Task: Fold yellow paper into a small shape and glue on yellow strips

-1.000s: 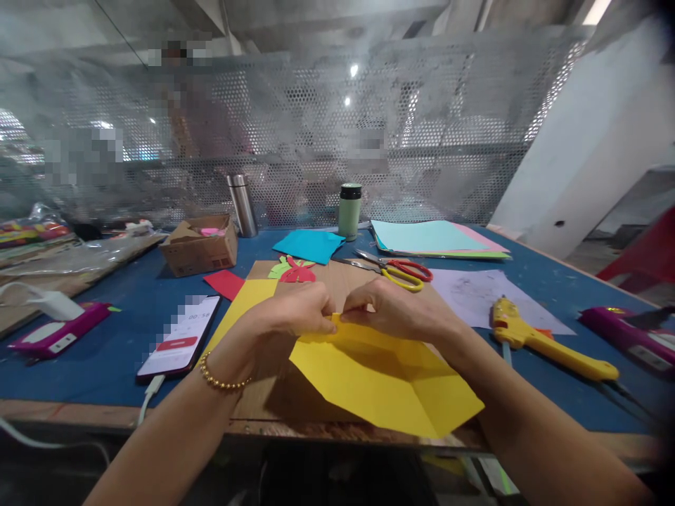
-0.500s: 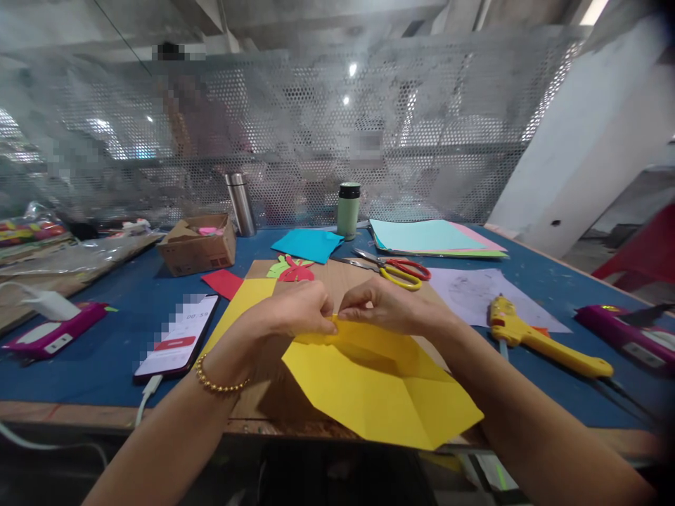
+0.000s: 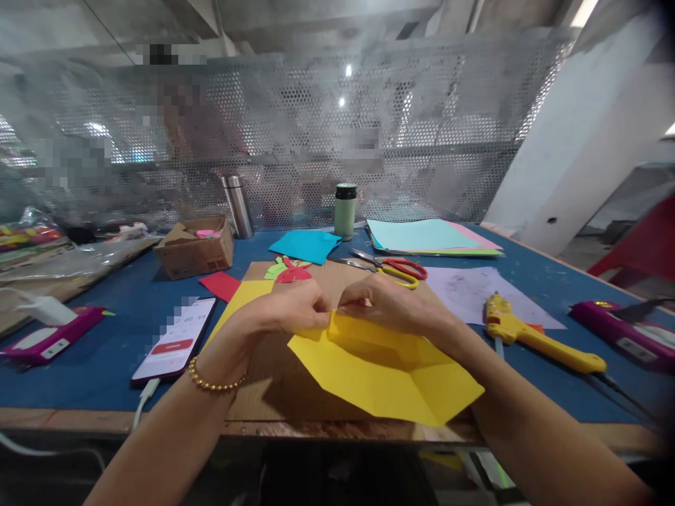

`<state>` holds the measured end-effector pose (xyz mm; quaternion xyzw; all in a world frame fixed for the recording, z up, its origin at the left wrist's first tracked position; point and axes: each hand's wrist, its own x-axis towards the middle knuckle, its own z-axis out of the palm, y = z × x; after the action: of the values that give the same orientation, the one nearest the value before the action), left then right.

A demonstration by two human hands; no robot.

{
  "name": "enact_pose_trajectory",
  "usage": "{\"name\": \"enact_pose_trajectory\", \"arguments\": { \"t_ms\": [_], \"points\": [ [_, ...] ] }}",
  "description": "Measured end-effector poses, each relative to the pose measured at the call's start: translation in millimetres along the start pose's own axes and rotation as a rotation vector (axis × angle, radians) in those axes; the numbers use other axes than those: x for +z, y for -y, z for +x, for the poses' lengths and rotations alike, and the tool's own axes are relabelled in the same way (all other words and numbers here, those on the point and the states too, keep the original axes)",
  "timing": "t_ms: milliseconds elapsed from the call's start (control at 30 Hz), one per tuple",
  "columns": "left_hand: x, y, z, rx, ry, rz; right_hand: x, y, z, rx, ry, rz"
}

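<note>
Both my hands grip the far edge of a creased yellow sheet of paper [image 3: 380, 383], thumbs and fingers pinched close together. My left hand [image 3: 301, 307] is closed on its upper left part. Just beside it, my right hand [image 3: 377, 302] pinches the same edge, where a fold stands up. The sheet's near part spreads out towards me, tilted, over a brown cardboard sheet [image 3: 264, 393]. Beyond my hands lie red and green paper cutouts [image 3: 292, 270]. A second yellow paper [image 3: 253, 294] is partly covered by my left arm.
Scissors [image 3: 403, 270] lie past my right hand, near a yellow glue gun [image 3: 543, 341] on the right. A phone [image 3: 176, 341] rests left of my left wrist. Farther back stand a cardboard box [image 3: 197, 249], a steel flask [image 3: 239, 207] and a green bottle [image 3: 345, 214].
The yellow sheet's near edge has risen slightly, and the fold between my hands stands up more. Both hands keep their pinch. The view has shifted a little.
</note>
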<state>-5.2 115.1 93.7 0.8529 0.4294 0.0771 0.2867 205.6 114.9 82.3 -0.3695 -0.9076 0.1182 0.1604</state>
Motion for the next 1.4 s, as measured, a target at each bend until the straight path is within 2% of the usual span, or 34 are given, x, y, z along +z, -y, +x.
{"name": "enact_pose_trajectory", "arguments": {
  "t_ms": [300,467,700,933,1067,1233,1400],
  "points": [
    [-3.3,-8.7,-0.6,-0.058,0.104,0.038,-1.1,0.6,-0.8,-0.012,-0.006,0.061],
    [-3.1,-11.6,-2.0,-0.107,0.056,0.090,-2.0,-2.9,-0.3,-0.040,0.022,0.139],
    [-2.8,-12.4,-1.1,-0.061,0.008,0.138,-0.9,-8.2,1.5,0.026,0.060,0.187],
    [-2.7,-12.4,-2.8,-0.010,0.003,0.174,-3.4,-7.2,0.1,0.082,0.108,0.377],
    [-2.3,-12.5,-2.1,-0.007,0.002,0.177,-5.6,-5.2,-0.1,0.071,0.113,0.348],
    [-3.6,-15.2,-2.6,-0.076,0.018,0.214,-2.7,-3.8,0.0,0.085,0.081,0.257],
    [-5.2,-14.0,-4.0,-0.094,0.039,0.141,0.3,0.2,-0.3,0.076,0.055,0.212]
  ]
}}
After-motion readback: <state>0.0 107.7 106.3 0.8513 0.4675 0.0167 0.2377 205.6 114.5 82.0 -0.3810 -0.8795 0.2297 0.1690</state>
